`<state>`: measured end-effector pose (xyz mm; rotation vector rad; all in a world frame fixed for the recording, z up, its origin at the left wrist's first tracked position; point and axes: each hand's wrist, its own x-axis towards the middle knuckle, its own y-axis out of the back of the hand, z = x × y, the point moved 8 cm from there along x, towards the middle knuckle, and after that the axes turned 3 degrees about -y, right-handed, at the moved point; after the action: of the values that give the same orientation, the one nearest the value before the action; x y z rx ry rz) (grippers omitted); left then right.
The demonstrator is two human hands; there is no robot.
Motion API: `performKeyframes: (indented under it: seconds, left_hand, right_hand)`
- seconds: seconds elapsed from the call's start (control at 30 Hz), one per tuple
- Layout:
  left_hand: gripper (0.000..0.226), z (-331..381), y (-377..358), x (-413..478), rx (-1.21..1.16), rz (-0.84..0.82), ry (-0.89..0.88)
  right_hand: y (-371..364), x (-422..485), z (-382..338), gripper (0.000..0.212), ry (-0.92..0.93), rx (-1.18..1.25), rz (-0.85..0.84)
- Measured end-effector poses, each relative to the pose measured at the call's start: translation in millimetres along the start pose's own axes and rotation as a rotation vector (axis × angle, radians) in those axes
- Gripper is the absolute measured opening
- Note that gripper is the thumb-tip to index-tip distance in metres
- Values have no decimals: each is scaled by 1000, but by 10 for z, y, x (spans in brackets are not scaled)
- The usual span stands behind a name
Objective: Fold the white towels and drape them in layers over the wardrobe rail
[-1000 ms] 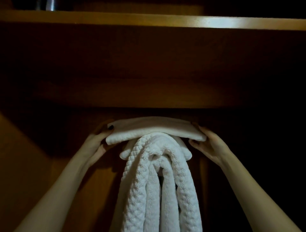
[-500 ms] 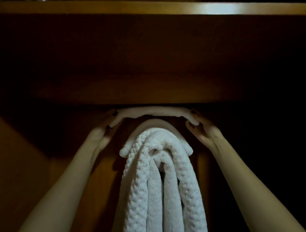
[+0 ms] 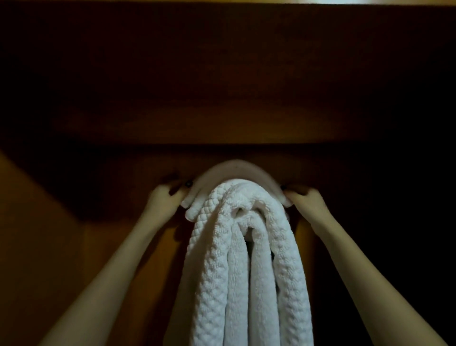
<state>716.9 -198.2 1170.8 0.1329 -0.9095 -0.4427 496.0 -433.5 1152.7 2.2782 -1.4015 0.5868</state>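
Several white towels (image 3: 246, 266) hang in thick folds over the wardrobe rail, which they hide. A smooth folded white towel (image 3: 234, 170) arches over the top of the pile. My left hand (image 3: 165, 197) grips its left end, fingers curled round the edge. My right hand (image 3: 306, 200) grips its right end the same way. Both ends are pulled down beside the hanging stack.
A dark wooden shelf underside (image 3: 222, 86) sits close above the towels, its lit front edge (image 3: 370, 2) at the top. The wardrobe's wooden side wall (image 3: 37, 234) stands at the left. The right side is dark.
The top folded towel was held flat and raised just under the shelf; now it is lowered and bent down over the hanging stack, with both hands lower at its ends.
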Motion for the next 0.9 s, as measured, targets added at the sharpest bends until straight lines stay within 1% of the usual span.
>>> performKeyframes:
  seconds: [0.03, 0.07, 0.1, 0.17, 0.2, 0.27, 0.33, 0.43, 0.57, 0.63, 0.7, 0.73, 0.9]
  left_hand:
    - [21, 37, -15, 23, -37, 2, -26]
    - [27, 107, -69, 16, -129, -35, -27]
    - [39, 160, -154, 13, -162, -88, -24]
    - [57, 200, -330, -11, -184, -196, 8]
    - [61, 216, -375, -16, -170, -221, 30]
    - [60, 214, -402, -14, -132, -238, 43]
    - [51, 300, -376, -109, -130, -241, 33]
    - [35, 518, -270, -377, -138, -212, -66]
    - [37, 920, 34, -962, -20, -46, -193]
    - [35, 1072, 135, -1265, 19, -29, -202]
    - [35, 1180, 187, -1628, 70, -36, -201]
    - [36, 1215, 193, -1833, 111, -47, -203]
    - [46, 1243, 57, -2871, 361, -218, -179]
  right_hand:
    - [27, -10, -117, 22, 96, -84, 29]
    - [16, -29, -219, 27, 165, -123, 18]
    - [-16, -56, -296, 34, 203, -153, -10]
    - [-99, -87, -339, 50, 201, -248, -70]
    - [-134, -115, -332, 57, 178, -288, -90]
    - [-158, -172, -284, 65, 122, -308, -109]
    - [-129, -255, -280, 67, 96, -348, -98]
    - [-34, -502, -411, 66, 98, -414, -88]
    - [212, -1120, -640, 56, 121, -400, -104]
    - [372, -1495, -668, 51, 131, -372, -115]
    - [528, -1872, -647, 41, 132, -394, -117]
    - [589, -2064, -623, 41, 134, -423, -129]
    - [828, -3040, -281, 52, 45, -529, -220]
